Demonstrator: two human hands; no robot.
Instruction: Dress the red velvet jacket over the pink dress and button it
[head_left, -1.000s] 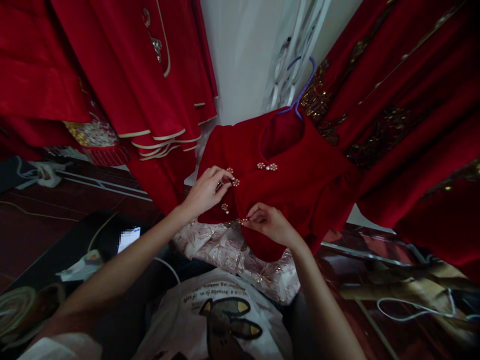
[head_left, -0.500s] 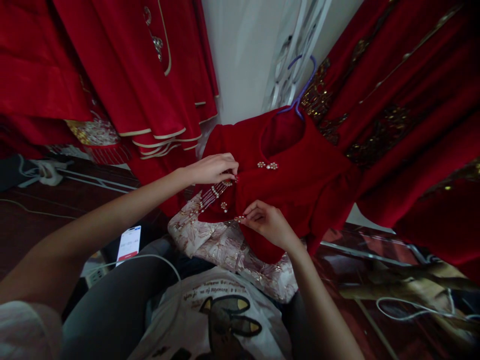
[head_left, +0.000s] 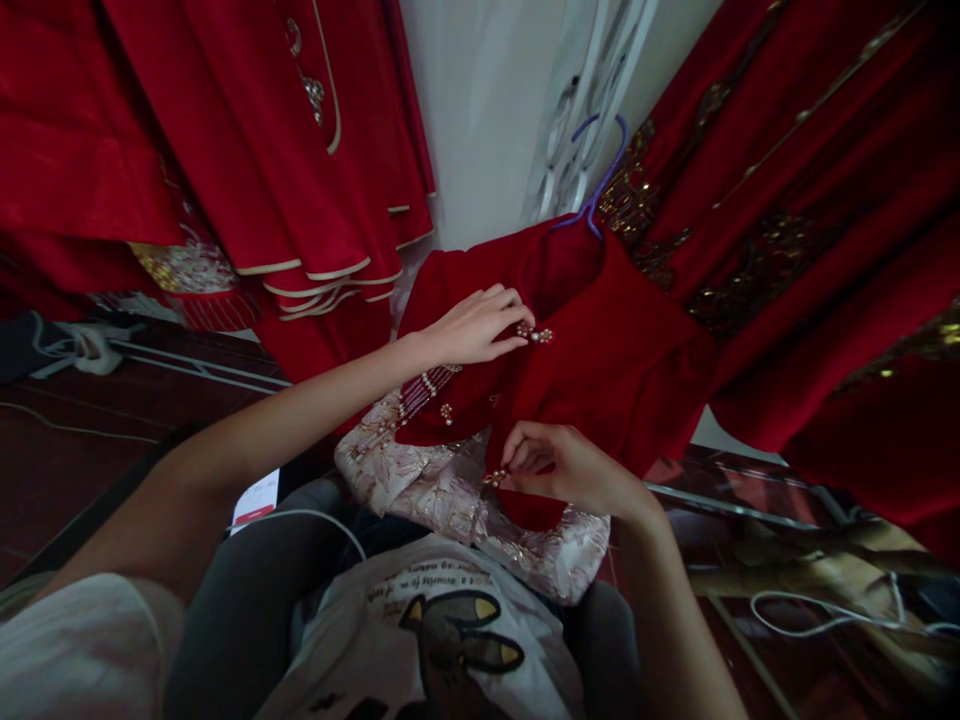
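A red jacket (head_left: 600,380) hangs tilted from a purple hanger (head_left: 592,205), its lower part lying over my lap. My left hand (head_left: 480,328) is at the neckline, thumb and fingertips closed around one end of a gold-and-pearl beaded clasp (head_left: 541,336). Lower down, my right hand (head_left: 566,465) pinches the jacket's front edge at another beaded clasp (head_left: 495,478). Between my hands the front hangs apart. A single beaded clasp half (head_left: 447,413) shows on the left panel, beside strings of beads (head_left: 427,390). Pale brocade fabric (head_left: 450,495) lies beneath the jacket.
Red garments with cream piping (head_left: 322,200) hang at the left. Gold-embroidered red garments (head_left: 810,230) hang at the right. A white metal rack (head_left: 592,110) stands behind the hanger. A phone (head_left: 257,497) lies by my left thigh, with a white cable (head_left: 307,513) across the leg.
My left hand has moved right and up, from the jacket's mid-front to the neckline clasp. My right hand has drawn the front edge down and slightly right, widening the gap.
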